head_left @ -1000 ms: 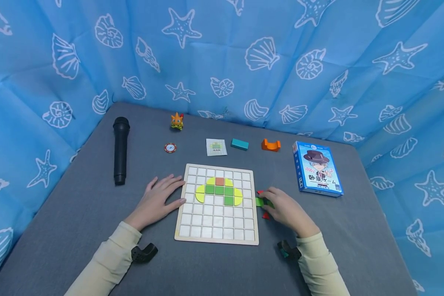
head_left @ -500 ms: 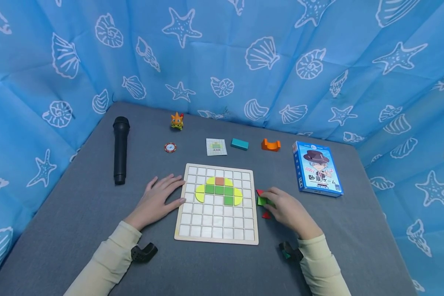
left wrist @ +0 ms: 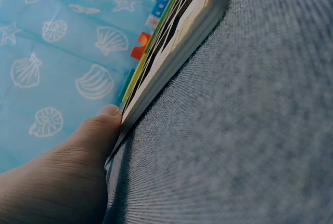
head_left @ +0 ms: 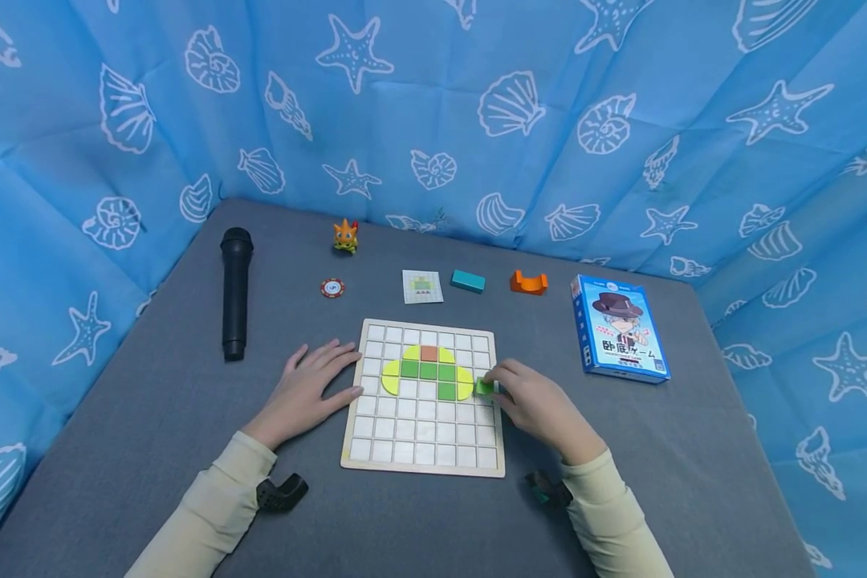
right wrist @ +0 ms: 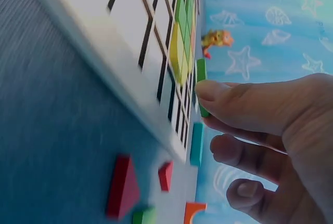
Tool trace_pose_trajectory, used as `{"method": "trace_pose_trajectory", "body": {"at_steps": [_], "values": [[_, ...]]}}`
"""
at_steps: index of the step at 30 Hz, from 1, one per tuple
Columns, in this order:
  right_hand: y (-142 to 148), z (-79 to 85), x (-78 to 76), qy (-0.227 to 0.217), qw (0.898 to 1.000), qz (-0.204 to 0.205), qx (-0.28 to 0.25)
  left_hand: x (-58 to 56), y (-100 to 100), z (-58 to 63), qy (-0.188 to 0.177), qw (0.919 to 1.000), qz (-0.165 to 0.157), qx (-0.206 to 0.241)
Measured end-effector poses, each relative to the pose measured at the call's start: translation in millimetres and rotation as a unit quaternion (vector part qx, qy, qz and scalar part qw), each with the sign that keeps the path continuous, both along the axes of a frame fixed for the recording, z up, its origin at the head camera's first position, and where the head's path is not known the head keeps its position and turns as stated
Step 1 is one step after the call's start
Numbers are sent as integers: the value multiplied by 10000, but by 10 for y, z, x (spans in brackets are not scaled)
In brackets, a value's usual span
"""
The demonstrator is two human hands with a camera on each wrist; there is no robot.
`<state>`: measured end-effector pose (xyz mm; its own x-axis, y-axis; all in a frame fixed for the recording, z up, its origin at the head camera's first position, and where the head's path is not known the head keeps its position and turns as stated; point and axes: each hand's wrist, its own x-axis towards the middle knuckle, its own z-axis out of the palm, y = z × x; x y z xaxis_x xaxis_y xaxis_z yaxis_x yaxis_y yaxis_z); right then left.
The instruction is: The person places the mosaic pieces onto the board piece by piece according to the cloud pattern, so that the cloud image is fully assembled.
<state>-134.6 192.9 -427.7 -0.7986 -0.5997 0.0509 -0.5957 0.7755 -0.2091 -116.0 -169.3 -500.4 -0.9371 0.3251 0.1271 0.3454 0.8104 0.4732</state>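
Observation:
A wooden grid board [head_left: 422, 470] lies on the grey table. Yellow quarter-round tiles [head_left: 390, 377], green square tiles [head_left: 428, 372] and one orange-red square tile [head_left: 429, 354] fill some of its cells. My left hand [head_left: 305, 393] rests flat on the table, fingertips right at the board's left edge; its thumb [left wrist: 96, 133] shows there in the left wrist view. Between thumb and index finger, my right hand [head_left: 538, 405] pinches a green square tile [right wrist: 202, 70] over the board's right side. Red triangular tiles [right wrist: 123, 187] and a green piece [right wrist: 144, 216] lie beside the board.
Behind the board are a pattern card [head_left: 422, 287], a teal block [head_left: 468, 281], an orange arch block [head_left: 529, 283], a poker chip [head_left: 333, 288] and a small figure [head_left: 345, 238]. A black microphone [head_left: 236, 293] lies left; a blue game box [head_left: 621, 329] lies right.
My right hand has taken the green square tile from beside the board and carried it left, over the board's right edge. The left hand has stayed in place.

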Motion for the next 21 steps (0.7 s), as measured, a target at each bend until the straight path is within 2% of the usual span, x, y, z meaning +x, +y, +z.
{"method": "trace_pose_trajectory", "body": {"at_steps": [13,21], "values": [[-397,-69,-48,224,9953,884,-315,-2,6,-23,111,9999,12,7],[-563,-108,-66,266,9945,999,-174,0,7,-18,128,9999,0,15]]}}
